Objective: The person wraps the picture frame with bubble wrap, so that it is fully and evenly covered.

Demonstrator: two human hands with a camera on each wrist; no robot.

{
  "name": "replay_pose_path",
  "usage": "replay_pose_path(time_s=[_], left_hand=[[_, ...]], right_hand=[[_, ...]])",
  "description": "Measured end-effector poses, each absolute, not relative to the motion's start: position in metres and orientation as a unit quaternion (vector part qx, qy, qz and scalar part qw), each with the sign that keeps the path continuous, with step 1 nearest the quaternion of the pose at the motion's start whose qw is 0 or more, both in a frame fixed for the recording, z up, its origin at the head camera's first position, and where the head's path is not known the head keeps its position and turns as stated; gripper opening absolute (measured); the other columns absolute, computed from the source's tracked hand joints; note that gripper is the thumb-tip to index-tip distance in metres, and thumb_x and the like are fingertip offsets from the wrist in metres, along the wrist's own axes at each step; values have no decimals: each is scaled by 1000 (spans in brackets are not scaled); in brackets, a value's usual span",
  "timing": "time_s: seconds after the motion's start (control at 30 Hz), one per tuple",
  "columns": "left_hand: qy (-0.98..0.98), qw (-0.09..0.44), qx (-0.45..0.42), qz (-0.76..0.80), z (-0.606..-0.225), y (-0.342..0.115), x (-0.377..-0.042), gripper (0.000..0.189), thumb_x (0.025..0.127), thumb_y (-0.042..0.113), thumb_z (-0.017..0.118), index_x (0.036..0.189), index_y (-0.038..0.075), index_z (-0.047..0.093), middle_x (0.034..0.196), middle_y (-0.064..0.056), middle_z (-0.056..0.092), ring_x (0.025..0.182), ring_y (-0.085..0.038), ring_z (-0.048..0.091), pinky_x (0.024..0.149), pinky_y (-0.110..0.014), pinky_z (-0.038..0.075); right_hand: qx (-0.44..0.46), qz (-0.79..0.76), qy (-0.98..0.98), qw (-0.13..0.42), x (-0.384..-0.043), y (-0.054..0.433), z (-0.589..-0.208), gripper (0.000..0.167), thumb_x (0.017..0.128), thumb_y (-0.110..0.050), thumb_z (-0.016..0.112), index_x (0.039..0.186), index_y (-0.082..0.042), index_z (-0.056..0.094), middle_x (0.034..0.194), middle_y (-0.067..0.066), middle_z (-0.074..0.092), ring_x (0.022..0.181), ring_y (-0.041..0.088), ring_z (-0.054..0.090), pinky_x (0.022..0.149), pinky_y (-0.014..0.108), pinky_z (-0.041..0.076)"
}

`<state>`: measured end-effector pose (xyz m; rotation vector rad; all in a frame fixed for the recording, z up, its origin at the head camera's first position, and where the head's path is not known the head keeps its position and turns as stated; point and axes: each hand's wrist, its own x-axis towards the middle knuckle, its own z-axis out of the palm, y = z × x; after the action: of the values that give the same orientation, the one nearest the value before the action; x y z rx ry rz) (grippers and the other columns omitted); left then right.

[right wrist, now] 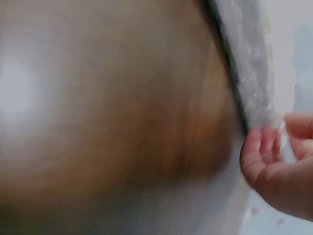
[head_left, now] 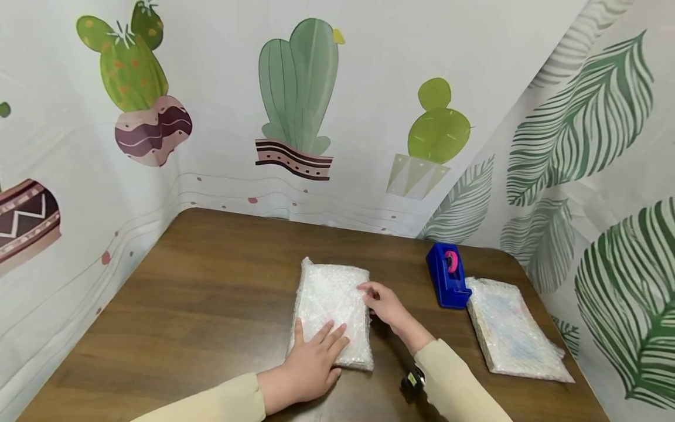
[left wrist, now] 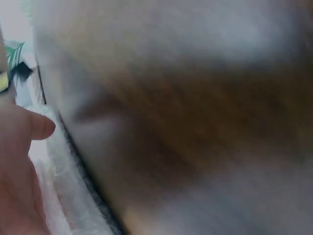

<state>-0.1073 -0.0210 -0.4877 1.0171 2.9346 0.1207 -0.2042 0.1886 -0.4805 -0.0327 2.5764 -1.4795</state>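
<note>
A flat rectangular package in clear bubble wrap lies on the wooden table in the head view. My left hand rests on its near left part with the fingers spread and straight. At the package's right edge is my right hand, with a finger over the top face and others down the side. In the right wrist view the fingertips of the right hand meet the wrapped side. The left wrist view shows part of the left hand beside the wrap; most of that view is blurred.
A blue tape dispenser with a pink roll stands at the back right. Next to it lies a second bubble-wrapped package, close to the table's right edge. A cloth printed with cacti and leaves hangs behind the table.
</note>
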Motion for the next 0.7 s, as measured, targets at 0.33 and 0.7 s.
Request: replay_pose_path(time_s=[0.33, 0.7], left_hand=[[933, 52, 328, 138, -481, -25, -108, 58, 92, 52, 66, 142, 23, 58, 162, -2, 46, 152, -28, 42, 109, -85, 23], [921, 94, 321, 202, -474, -35, -111, 60, 95, 48, 65, 148, 23, 54, 165, -3, 41, 154, -29, 38, 114, -84, 15]], right_hand=[[-49, -434, 895, 93, -115, 184, -477, 83, 89, -19, 77, 151, 16, 33, 148, 39, 40, 109, 36, 61, 84, 42, 57], [-13, -489, 863, 123, -106, 178, -482, 81, 89, -13, 72, 155, 10, 30, 153, 38, 36, 115, 43, 55, 81, 43, 57]])
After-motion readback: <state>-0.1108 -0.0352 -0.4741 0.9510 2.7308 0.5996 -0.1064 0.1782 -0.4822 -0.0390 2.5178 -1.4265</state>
